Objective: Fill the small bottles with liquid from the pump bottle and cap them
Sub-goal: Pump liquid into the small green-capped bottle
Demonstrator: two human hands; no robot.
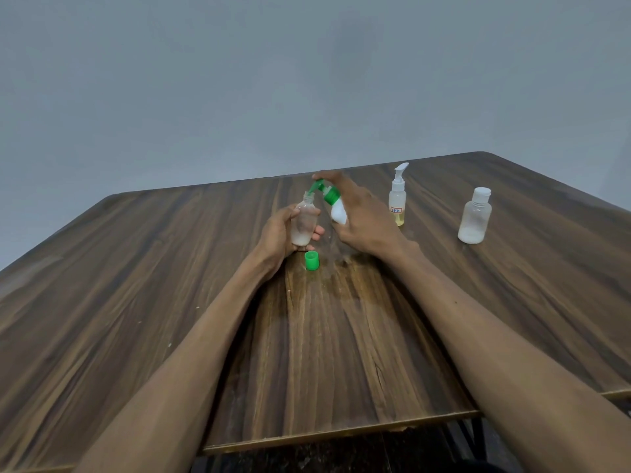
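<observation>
My left hand grips a small clear bottle upright, its mouth uncapped and a little whitish liquid at its bottom. My right hand holds a white pump bottle with a green pump head, tilted left so the green nozzle sits at the small bottle's mouth. My forefinger rests on top of the pump head. A loose green cap lies on the wooden table just in front of my left hand.
To the right stand a clear pump bottle with yellowish liquid and a small label, and farther right a capped clear bottle with whitish liquid at its bottom. The table's front edge runs near me; a wall rises behind.
</observation>
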